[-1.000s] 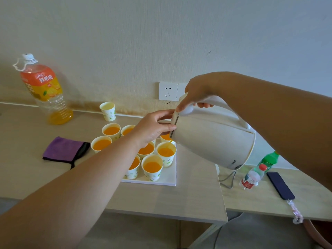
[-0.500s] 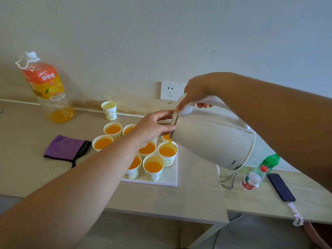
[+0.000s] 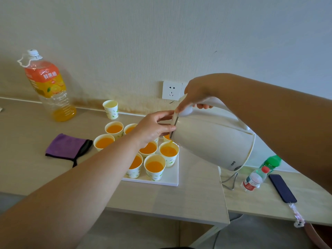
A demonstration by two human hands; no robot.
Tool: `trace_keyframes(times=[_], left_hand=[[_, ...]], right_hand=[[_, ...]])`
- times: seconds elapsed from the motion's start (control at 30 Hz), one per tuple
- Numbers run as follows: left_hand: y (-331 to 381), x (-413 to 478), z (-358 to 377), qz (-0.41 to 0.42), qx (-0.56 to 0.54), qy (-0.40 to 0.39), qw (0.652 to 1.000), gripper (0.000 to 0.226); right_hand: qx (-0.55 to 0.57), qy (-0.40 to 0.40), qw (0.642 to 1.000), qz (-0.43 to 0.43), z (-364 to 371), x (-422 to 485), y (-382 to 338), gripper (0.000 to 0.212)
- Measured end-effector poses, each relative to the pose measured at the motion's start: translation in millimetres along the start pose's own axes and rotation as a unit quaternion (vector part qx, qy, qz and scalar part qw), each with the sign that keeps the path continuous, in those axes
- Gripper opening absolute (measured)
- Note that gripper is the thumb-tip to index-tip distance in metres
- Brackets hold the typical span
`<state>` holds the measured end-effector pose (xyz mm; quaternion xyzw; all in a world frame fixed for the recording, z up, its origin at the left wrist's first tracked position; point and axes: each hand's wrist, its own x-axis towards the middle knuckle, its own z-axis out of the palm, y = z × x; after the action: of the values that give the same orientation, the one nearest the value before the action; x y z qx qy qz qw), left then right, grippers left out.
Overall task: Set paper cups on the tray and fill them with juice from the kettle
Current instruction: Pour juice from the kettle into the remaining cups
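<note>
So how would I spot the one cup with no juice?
Look along the wall behind the tray, left of the socket. The cup stands alone there, its inside pale, while the filled cups show orange.

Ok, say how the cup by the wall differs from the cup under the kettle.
The cup by the wall shows a pale inside; the cup under the spout holds orange juice. The wall cup stands on the table, alone; the spout cup stands on the tray among others. Both: upright, white, green print.

Bare forearms (image 3: 93,177), left hand (image 3: 152,129), right hand (image 3: 196,95)
</note>
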<state>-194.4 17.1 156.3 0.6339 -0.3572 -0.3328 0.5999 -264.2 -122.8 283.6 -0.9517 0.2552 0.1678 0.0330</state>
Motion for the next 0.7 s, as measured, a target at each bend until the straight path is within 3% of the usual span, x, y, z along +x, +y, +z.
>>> trace_keyframes(times=[0.27, 0.7], left_hand=[[-1.3, 0.1, 0.4, -0.004, 0.024, 0.013, 1.0, 0.05], [2.7, -16.6, 2.3, 0.015, 0.112, 0.03, 0.993, 0.052]], right_hand=[[-0.001, 0.005, 1.0, -0.005, 4.8, -2.0, 2.8, 0.06], [0.097, 0.042, 0.993, -0.046, 26.0, -31.2, 20.7, 0.055]])
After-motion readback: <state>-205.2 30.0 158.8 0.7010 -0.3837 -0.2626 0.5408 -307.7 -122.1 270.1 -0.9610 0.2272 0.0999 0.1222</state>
